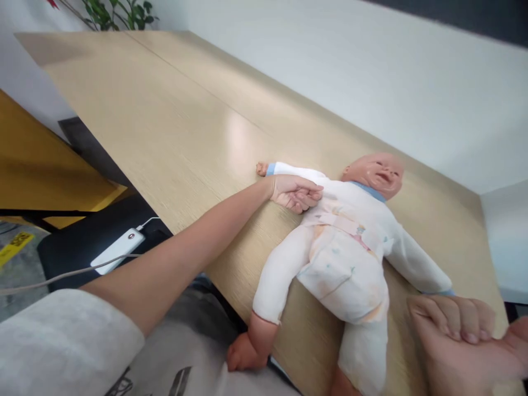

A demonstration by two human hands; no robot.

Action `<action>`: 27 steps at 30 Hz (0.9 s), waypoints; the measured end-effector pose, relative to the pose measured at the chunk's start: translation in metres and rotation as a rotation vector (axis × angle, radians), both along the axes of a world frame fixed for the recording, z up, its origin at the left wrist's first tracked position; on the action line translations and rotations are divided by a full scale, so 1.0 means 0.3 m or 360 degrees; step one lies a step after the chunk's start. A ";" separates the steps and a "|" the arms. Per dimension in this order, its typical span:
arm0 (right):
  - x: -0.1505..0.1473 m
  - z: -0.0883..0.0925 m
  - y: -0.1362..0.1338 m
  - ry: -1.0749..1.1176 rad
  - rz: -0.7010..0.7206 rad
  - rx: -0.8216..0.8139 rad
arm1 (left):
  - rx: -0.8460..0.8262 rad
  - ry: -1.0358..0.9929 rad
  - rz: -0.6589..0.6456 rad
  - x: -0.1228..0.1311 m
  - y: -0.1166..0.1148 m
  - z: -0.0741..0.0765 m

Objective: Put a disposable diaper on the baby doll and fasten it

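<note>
A baby doll (342, 247) in white clothes and a diaper lies on its back on the wooden table (165, 126), head toward the far right, legs hanging over the near edge. My left hand (295, 192) reaches across and grips the doll's upper arm near the shoulder, fingers closed on the white sleeve. My right hand (457, 330) at the bottom right is curled shut around the end of the doll's other arm, hiding the doll's hand.
A white power bank (117, 250) with a cable lies on a black chair seat to the left, below the table edge. A yellow surface (45, 165) stands at far left. A green plant (119, 14) shows at the top left. White walls lie behind the table.
</note>
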State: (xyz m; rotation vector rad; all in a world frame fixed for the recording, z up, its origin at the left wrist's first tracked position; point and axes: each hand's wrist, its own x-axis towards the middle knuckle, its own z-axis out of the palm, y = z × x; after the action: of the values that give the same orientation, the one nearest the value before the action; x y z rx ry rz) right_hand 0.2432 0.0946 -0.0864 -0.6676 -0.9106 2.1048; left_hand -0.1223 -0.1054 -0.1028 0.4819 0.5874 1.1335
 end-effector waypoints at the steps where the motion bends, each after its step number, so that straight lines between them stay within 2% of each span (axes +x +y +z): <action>1: -0.002 -0.005 0.000 0.0135 0.0043 -0.0134 | -0.0014 0.0010 0.0026 0.002 -0.003 0.002; 3: -0.006 -0.006 -0.008 0.0377 0.0097 -0.0347 | -0.0010 0.0030 0.0054 0.006 -0.007 0.005; 5: -0.008 0.001 -0.021 0.0540 0.0109 -0.0453 | 0.0006 0.0056 0.0061 0.009 -0.011 0.004; 9: -0.012 0.011 -0.044 0.0645 0.0177 -0.0604 | 0.0041 0.0125 0.0099 0.015 -0.017 0.001; 17: -0.022 -0.036 -0.007 0.0576 0.0296 -0.0391 | 0.0219 0.0208 0.0124 0.012 -0.024 -0.018; 27: -0.047 -0.029 -0.039 0.0503 0.0357 -0.0349 | 0.0312 0.0284 0.0091 0.008 -0.024 -0.029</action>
State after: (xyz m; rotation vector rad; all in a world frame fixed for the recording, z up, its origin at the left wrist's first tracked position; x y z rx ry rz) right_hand 0.2291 0.0829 -0.0950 -0.3343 -0.6066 2.4470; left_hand -0.1199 -0.1125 -0.1115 0.7449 0.6508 1.2163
